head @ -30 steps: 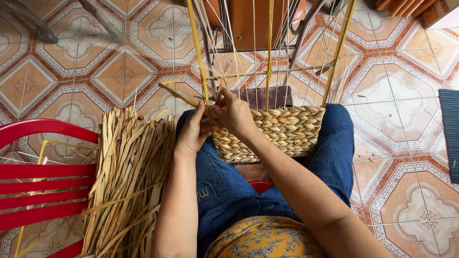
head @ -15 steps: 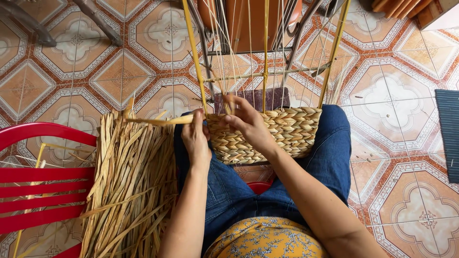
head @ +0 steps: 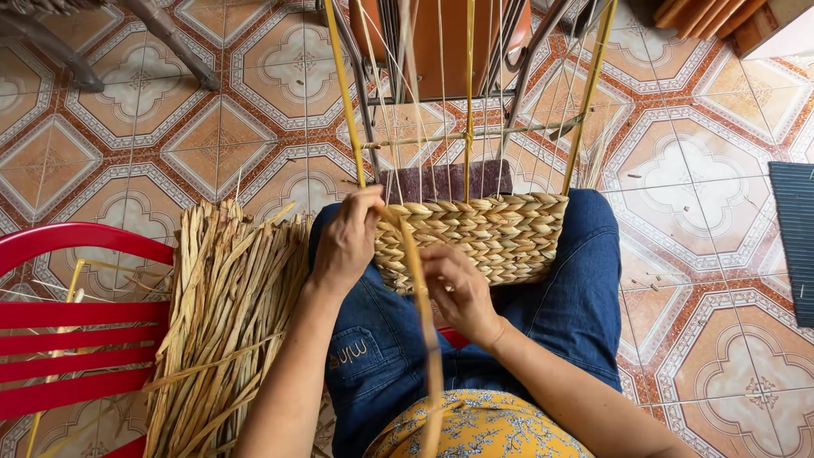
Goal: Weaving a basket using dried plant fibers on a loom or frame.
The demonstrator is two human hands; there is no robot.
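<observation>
- The right hand (head: 458, 288) has dropped from the basket's upper rim to its near front face, and the loose strand now runs down toward the person's body instead of out to the left.
- The left hand (head: 348, 242) is closed on the woven basket (head: 492, 233) at its left corner.
- The right hand's fingers pinch the pale strand (head: 420, 297).
- The basket rests on the lap, between the knees.
- A bundle of dried reeds (head: 225, 322) lies across the red chair (head: 76, 339) at the left.

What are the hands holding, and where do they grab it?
The left hand grips the woven basket at its left top corner. The right hand pinches a long straw strand near the basket.
</observation>
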